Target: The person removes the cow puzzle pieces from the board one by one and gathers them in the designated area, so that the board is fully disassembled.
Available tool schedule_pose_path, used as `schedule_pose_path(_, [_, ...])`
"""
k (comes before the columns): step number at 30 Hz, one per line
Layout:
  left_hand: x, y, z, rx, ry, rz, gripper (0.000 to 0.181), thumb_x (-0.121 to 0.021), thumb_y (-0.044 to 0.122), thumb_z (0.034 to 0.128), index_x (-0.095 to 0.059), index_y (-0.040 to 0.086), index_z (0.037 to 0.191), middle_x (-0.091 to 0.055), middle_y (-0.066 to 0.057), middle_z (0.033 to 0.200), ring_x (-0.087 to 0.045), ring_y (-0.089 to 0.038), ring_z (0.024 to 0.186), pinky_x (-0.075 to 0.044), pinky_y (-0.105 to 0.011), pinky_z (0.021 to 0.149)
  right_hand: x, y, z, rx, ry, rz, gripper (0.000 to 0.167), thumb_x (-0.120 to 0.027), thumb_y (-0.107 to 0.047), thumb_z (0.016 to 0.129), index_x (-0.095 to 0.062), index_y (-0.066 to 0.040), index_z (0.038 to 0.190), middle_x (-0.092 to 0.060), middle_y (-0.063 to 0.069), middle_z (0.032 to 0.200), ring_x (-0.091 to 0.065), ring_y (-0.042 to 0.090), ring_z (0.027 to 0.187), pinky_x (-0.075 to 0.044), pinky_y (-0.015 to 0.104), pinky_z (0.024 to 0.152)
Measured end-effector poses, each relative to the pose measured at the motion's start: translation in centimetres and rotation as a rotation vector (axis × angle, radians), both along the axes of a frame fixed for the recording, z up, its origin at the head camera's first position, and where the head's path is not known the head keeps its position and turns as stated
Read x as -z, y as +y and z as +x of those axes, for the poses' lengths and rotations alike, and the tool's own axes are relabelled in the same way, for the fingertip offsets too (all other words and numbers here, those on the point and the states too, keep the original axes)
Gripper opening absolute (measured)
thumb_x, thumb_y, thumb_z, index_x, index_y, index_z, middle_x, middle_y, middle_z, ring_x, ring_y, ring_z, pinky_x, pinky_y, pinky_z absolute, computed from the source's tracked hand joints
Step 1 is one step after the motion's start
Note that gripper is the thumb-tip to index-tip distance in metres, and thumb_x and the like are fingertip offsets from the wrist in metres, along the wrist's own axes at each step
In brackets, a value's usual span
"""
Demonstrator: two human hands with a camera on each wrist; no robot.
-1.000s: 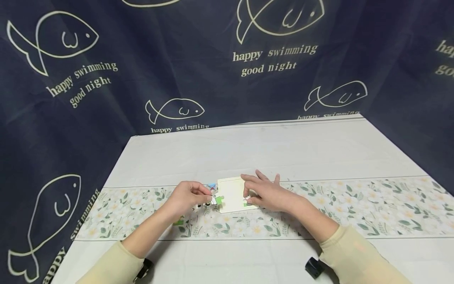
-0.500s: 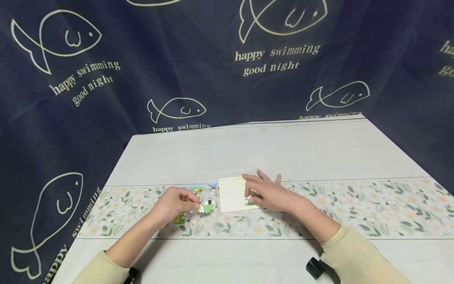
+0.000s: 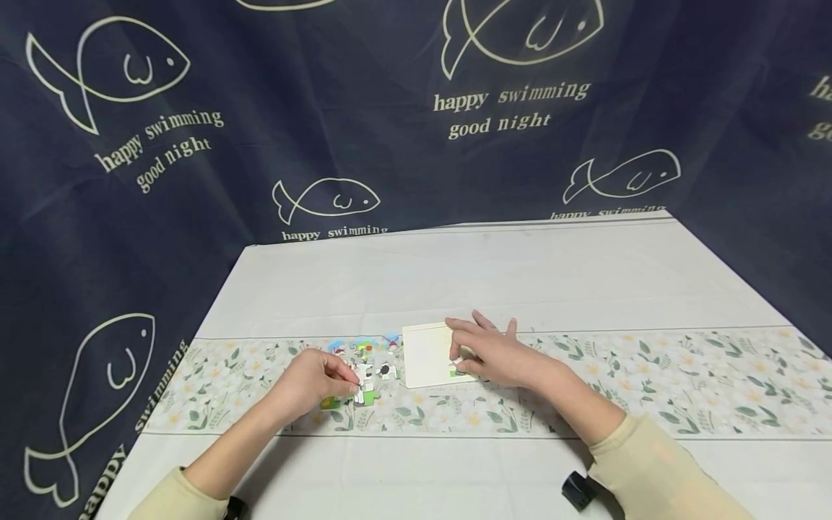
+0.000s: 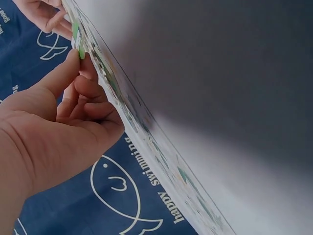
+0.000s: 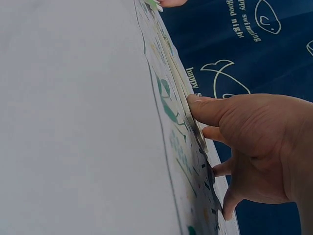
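Observation:
In the head view my left hand (image 3: 315,383) pinches a green-and-white jigsaw puzzle piece (image 3: 370,397) between thumb and fingertips, low over the loose pieces on the left. The left wrist view shows that piece (image 4: 78,41) edge-on at the fingertips. A cream puzzle board (image 3: 425,357) lies flat to the right of the pieces. My right hand (image 3: 497,355) rests at the board's right side, thumb and index finger touching a small green-and-white piece (image 3: 454,371) at its lower right corner. The other fingers are spread. In the right wrist view the thumb presses by the board's edge (image 5: 181,83).
Several loose puzzle pieces lie left of the board, among them a black-and-white one (image 3: 388,371) and a green-and-orange one (image 3: 329,403). A floral strip (image 3: 624,383) crosses the white table (image 3: 416,282). A dark curtain (image 3: 416,130) with fish drawings hangs behind.
My left hand has moved left and slightly nearer, carrying the pinched puzzle piece away from the board's left edge and turning it. More loose pieces show now. My right hand stays put.

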State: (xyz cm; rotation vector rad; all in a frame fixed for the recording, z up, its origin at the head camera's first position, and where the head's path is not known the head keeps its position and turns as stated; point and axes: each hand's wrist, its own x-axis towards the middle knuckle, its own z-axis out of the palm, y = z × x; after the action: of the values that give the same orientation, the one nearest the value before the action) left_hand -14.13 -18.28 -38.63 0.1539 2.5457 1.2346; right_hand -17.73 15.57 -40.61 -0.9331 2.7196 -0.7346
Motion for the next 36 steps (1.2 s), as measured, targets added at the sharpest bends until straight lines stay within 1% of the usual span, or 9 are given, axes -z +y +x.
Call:
schedule_pose_path(4, [0.0, 0.1, 0.1, 0.006, 0.008, -0.020, 0.010, -0.083, 0.004, 0.0821, -0.076, 0.011, 0.080, -0.068, 0.001, 0.077, -0.054, -0.015, 0.065, -0.045, -0.029, 0.057, 0.0, 0.0, 0.0, 0.002, 0.002, 0.002, 0.014, -0.068, -0.024, 0.098, -0.056, -0.031, 0.095, -0.032, 0.008, 0.163, -0.012, 0.050, 0.149, 0.003, 0.087, 0.095])
schedule_pose_path(9, [0.1, 0.1, 0.1, 0.007, 0.040, -0.051, 0.010, -0.082, 0.004, 0.0831, -0.075, 0.010, 0.080, -0.068, 0.002, 0.079, -0.058, -0.015, 0.068, -0.047, -0.030, 0.061, 0.0, 0.0, -0.1, 0.000, 0.004, 0.001, 0.014, -0.068, -0.024, 0.098, -0.056, -0.031, 0.095, -0.032, 0.008, 0.163, -0.012, 0.050, 0.149, 0.003, 0.087, 0.095])
schedule_pose_path(17, [0.0, 0.7, 0.1, 0.005, 0.140, -0.102, 0.010, -0.076, 0.009, 0.0905, -0.075, 0.014, 0.083, -0.066, 0.005, 0.078, -0.056, -0.015, 0.070, -0.047, -0.033, 0.066, 0.1, 0.1, -0.1, -0.013, 0.015, -0.003, 0.013, -0.066, -0.025, 0.099, -0.055, -0.030, 0.094, -0.032, 0.009, 0.162, -0.012, 0.052, 0.148, 0.003, 0.088, 0.094])
schedule_pose_path(19, [-0.2, 1.0, 0.2, 0.010, 0.156, -0.096, 0.009, -0.075, 0.009, 0.0912, -0.074, 0.015, 0.084, -0.066, 0.005, 0.078, -0.055, -0.015, 0.070, -0.046, -0.032, 0.065, 0.2, 0.2, -0.2, -0.022, 0.005, -0.004, 0.012, -0.065, -0.027, 0.099, -0.055, -0.031, 0.094, -0.031, 0.009, 0.163, -0.011, 0.052, 0.148, 0.005, 0.088, 0.094])
schedule_pose_path(23, [-0.4, 1.8, 0.4, 0.025, 0.166, -0.067, 0.007, -0.074, 0.011, 0.0922, -0.074, 0.014, 0.086, -0.065, 0.002, 0.080, -0.051, -0.015, 0.066, -0.043, -0.028, 0.057, 0.1, 0.4, -0.2, -0.042, -0.038, -0.010, 0.011, -0.065, -0.029, 0.099, -0.055, -0.032, 0.098, -0.026, 0.009, 0.165, -0.005, 0.050, 0.149, 0.010, 0.086, 0.094])
schedule_pose_path(26, [-0.5, 2.6, 0.4, 0.046, 0.156, -0.046, 0.005, -0.073, 0.014, 0.0931, -0.074, 0.013, 0.088, -0.064, 0.002, 0.081, -0.048, -0.015, 0.062, -0.040, -0.027, 0.053, 0.0, 0.5, -0.2, -0.053, -0.070, -0.014, 0.016, -0.069, -0.029, 0.097, -0.054, -0.031, 0.102, -0.022, 0.009, 0.166, -0.001, 0.047, 0.150, 0.013, 0.085, 0.095])
schedule_pose_path(31, [-0.6, 4.3, -0.1, 0.089, 0.185, -0.040, 0.005, -0.073, 0.015, 0.0931, -0.074, 0.014, 0.089, -0.064, 0.006, 0.081, -0.048, -0.014, 0.062, -0.040, -0.028, 0.055, -0.1, 0.5, -0.1, -0.058, -0.078, -0.006, 0.023, -0.071, -0.028, 0.096, -0.055, -0.029, 0.113, -0.021, 0.009, 0.166, 0.000, 0.045, 0.151, 0.013, 0.085, 0.095])
schedule_pose_path(33, [-0.6, 5.1, -0.3, 0.109, 0.204, -0.034, 0.006, -0.072, 0.013, 0.0929, -0.074, 0.014, 0.088, -0.064, 0.006, 0.080, -0.049, -0.014, 0.062, -0.041, -0.029, 0.055, -0.1, 0.5, -0.2, -0.054, -0.073, 0.004, 0.032, -0.072, -0.028, 0.096, -0.054, -0.028, 0.122, -0.021, 0.009, 0.166, -0.002, 0.046, 0.151, 0.011, 0.085, 0.095])
schedule_pose_path(36, [-0.8, 6.2, -0.6, 0.141, 0.210, -0.016, 0.006, -0.072, 0.012, 0.0929, -0.075, 0.014, 0.088, -0.064, 0.006, 0.080, -0.051, -0.014, 0.062, -0.043, -0.029, 0.054, -0.1, 0.5, -0.2, -0.034, -0.067, 0.026, 0.054, -0.072, -0.031, 0.095, -0.048, -0.023, 0.143, -0.021, 0.010, 0.166, -0.005, 0.045, 0.151, 0.007, 0.085, 0.097])
